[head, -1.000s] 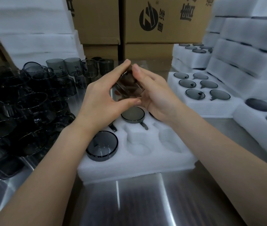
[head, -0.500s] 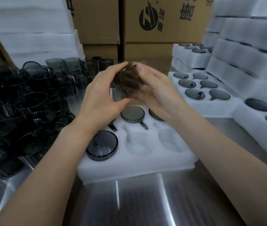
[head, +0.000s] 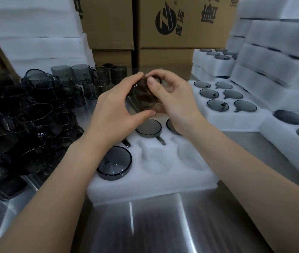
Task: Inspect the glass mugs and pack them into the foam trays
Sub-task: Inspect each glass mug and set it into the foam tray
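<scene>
Loose smoked-glass mugs (head: 35, 114) crowd the bench's left edge. Left hand (head: 115, 110) and right hand (head: 174, 101) both grip one mug (head: 141, 95), held up over the foam tray (head: 152, 181) mid-bench. Filled trays (head: 232, 110) line the right edge.

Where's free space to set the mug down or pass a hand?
Free: two empty front pockets of the near foam tray, right of the packed mug; bare steel table in front of it. Crowded: loose mugs at left, filled trays at right.
</scene>
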The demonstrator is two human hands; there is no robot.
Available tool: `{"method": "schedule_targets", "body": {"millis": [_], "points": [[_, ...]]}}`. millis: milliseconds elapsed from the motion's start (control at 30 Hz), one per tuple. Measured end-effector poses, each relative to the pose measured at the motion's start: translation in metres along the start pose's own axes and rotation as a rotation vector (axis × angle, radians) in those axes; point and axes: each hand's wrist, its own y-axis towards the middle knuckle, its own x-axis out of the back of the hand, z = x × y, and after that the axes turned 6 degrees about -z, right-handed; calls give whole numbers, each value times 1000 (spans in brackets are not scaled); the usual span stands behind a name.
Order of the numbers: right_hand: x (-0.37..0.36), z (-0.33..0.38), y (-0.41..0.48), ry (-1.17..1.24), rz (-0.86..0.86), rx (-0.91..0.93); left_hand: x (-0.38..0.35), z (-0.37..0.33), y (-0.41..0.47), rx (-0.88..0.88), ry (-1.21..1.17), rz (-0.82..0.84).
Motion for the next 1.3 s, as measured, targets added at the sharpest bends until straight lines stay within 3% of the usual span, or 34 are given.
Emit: {"method": "schedule_targets", "body": {"millis": [233,400,667,967,1300], "points": [[4,6,7,269,61,-245,3,1,-1,-17,-125,-20],[7,5,7,255,145,-331,3,4,0,14,-203,20],[12,1,8,284,219,-327,2,10,-1,13,-202,76],[13,1,6,181,146,-204,1,9,0,122,-317,93],[10,4,4,101,25,-183,1,7,-1,102,-388,71]]}}
